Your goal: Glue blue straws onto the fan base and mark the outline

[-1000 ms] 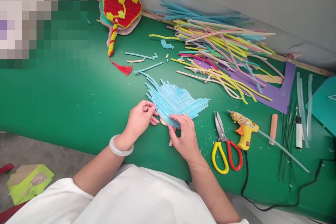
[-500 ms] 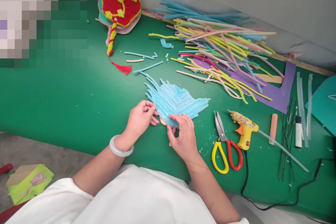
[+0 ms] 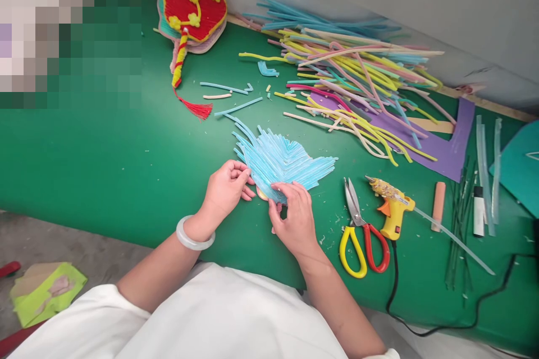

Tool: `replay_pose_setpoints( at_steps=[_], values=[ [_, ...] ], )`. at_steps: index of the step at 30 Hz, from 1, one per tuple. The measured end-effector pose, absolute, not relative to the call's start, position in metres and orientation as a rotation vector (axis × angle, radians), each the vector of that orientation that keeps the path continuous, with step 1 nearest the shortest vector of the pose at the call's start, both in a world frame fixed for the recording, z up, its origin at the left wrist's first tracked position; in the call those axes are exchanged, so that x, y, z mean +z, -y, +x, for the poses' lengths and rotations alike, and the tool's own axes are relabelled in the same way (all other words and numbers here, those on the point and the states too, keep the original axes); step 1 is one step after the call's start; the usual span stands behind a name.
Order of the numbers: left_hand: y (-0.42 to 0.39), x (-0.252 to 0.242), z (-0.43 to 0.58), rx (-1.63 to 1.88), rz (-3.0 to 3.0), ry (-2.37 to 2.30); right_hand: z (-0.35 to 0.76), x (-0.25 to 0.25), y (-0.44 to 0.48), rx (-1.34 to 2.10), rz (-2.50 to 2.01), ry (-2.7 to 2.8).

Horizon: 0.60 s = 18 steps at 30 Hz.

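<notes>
- Head view: the blue piece [image 3: 286, 160] lies on the green tabletop [image 3: 105, 162], left of the scissors [image 3: 356, 217].
- Its light-blue strips sit side by side, meeting in a V; their ends jut unevenly, and a few longer ones curl loose on the side farthest from the scissors.
- A pale yellowish edge [image 3: 261, 194] shows beneath, between the hands.
- Left hand [image 3: 227, 185]: thumb and forefinger close together at the piece's edge farthest from the scissors; whether this grip pinches it, I cannot tell.
- Right hand [image 3: 296, 212], nearer the scissors: bent fingers touch the piece's top; whether its grip clamps, I cannot tell.
</notes>
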<state>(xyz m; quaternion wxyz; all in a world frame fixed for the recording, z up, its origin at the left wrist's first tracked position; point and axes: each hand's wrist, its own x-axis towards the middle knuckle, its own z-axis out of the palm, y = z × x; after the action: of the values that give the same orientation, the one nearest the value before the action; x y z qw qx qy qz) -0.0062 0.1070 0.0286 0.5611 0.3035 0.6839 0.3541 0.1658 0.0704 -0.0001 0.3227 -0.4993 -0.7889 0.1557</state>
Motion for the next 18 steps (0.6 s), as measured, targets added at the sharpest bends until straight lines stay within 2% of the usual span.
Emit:
replay_pose_setpoints(
  at_steps=[7,18],
  values=[
    [-0.1054,0.032,-0.0096,0.811,0.746,-1.598,0.1659,-0.0007,-0.0697,0.412,-1.308,2.059],
    [-0.1041,0.0334,-0.0084,0.592,0.968,-1.647,0.1661,-0.0005,-0.0705,0.404,-1.296,2.059]
  ],
)
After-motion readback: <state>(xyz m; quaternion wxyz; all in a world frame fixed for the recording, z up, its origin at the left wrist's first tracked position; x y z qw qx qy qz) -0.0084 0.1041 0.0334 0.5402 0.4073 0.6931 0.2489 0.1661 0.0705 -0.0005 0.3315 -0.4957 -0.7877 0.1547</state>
